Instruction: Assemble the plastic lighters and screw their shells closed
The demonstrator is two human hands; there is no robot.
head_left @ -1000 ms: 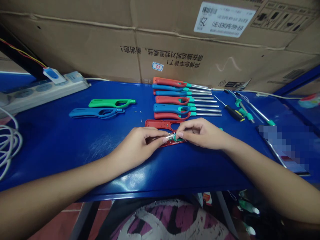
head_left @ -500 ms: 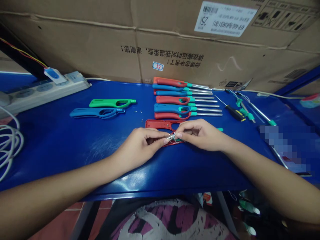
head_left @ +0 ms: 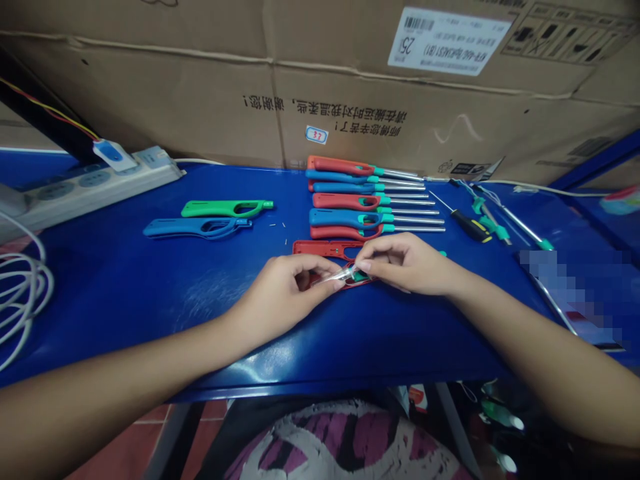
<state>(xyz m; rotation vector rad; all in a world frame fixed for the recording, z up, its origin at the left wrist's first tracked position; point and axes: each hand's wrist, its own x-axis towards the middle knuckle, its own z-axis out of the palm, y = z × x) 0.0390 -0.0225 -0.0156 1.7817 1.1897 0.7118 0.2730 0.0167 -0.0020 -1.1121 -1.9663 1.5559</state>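
Observation:
Between the thumb and fingers of my left hand (head_left: 300,283) is a small clear tube (head_left: 341,275), shaped like a lighter's fuel tank and lying at a slant. My right hand (head_left: 400,263) pinches at the tube's right end; its fingertips cover that end, and I cannot make out any smaller piece there. Right under both hands lies an open red lighter shell half (head_left: 345,285) with green parts and thin wire, partly hidden. Just behind it, another red shell half (head_left: 320,249) rests with its hollow side up.
Behind my hands lie several assembled long-necked lighters (head_left: 345,217). To the left are a green shell (head_left: 220,208), a blue shell (head_left: 193,228) and tiny metal pins (head_left: 285,225). A screwdriver (head_left: 470,225) and lighter nozzles (head_left: 525,227) lie right. A power strip (head_left: 80,187) sits left, before a cardboard box (head_left: 200,100).
More of the clear tube shows between my fingers, its slant slightly changed. My right hand has shifted slightly up and right. The shells and lighters lie as before.

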